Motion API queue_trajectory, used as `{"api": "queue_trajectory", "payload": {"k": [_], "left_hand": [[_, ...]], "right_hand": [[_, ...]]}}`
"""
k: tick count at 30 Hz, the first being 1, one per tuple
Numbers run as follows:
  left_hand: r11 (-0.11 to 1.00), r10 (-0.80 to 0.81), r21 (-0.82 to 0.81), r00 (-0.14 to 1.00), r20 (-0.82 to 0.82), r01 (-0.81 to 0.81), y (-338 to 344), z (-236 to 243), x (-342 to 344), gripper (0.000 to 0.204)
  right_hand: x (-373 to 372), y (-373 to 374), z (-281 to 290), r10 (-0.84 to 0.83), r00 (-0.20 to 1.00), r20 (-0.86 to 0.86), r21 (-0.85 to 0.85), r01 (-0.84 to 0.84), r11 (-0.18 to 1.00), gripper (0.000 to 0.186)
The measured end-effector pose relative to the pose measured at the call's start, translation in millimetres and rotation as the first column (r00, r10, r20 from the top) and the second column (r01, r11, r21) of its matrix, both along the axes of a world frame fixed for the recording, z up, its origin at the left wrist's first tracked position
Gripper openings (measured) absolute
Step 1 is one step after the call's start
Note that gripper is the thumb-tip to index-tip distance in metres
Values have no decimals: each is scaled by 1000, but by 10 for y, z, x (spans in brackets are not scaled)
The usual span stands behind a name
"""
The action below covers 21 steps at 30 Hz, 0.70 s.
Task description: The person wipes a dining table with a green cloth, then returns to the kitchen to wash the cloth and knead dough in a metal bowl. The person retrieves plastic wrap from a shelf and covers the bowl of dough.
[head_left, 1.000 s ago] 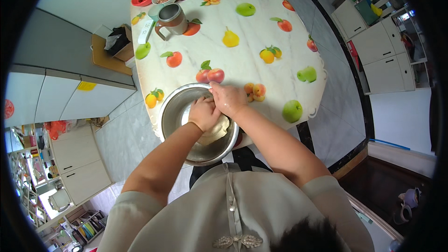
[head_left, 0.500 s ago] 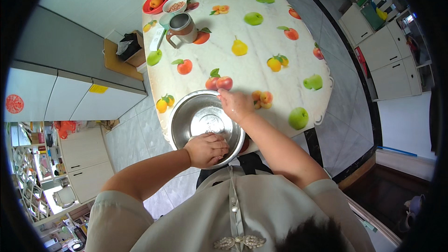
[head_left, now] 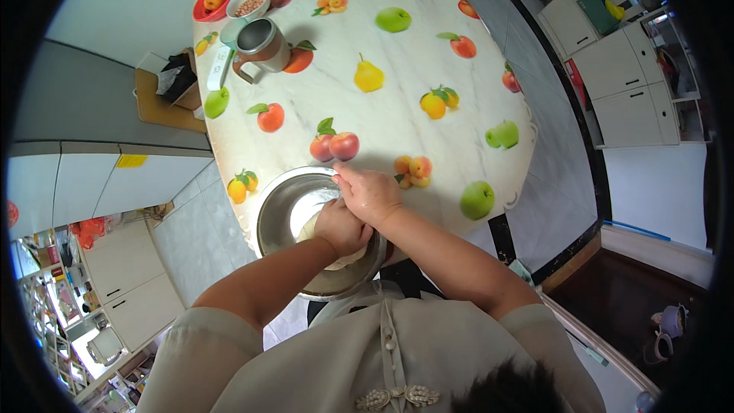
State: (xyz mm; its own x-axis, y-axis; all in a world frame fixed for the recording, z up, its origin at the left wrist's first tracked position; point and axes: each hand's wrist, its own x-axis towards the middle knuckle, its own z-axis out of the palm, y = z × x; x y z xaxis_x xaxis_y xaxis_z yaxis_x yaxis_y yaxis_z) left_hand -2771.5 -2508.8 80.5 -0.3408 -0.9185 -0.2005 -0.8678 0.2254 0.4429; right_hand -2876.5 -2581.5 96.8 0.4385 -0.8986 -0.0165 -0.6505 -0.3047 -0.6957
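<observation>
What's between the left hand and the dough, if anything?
Nothing visible. The left hand is down on the pale dough inside the metal bowl. The right hand is close by at the bowl's rim, not in between. The underside of the left hand is hidden.

We count one left hand (head_left: 342, 228), one right hand (head_left: 371, 194), one dough (head_left: 349, 261) and one steel bowl (head_left: 277, 208) near; far left, one mug (head_left: 267, 58), one white bowl (head_left: 260, 12), one red basket (head_left: 201, 11).

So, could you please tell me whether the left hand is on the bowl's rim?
No, the left hand is on the pale dough inside the metal bowl, while the right hand is at the bowl's rim.
</observation>
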Motion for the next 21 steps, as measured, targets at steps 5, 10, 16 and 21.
{"api": "queue_trajectory", "payload": {"k": [5,10,16,21], "left_hand": [[992,50,-104,979,-195,-71,-103,-14,-22,21],[995,-12,-102,982,-190,-8,-93,-203,117,26],[902,-50,418,936,348,-107,11,666,-65,39],[954,-213,293,832,512,64,310,706,160,48]], "right_hand": [[-2,33,-20,-7,1000,-30,0,7,1000,20],[-5,10,52,37,993,-109,-17,-39,999,25],[14,141,23,30,995,-99,-14,-32,999,22],[30,104,50,61,986,-153,-70,-73,995,30]]}}
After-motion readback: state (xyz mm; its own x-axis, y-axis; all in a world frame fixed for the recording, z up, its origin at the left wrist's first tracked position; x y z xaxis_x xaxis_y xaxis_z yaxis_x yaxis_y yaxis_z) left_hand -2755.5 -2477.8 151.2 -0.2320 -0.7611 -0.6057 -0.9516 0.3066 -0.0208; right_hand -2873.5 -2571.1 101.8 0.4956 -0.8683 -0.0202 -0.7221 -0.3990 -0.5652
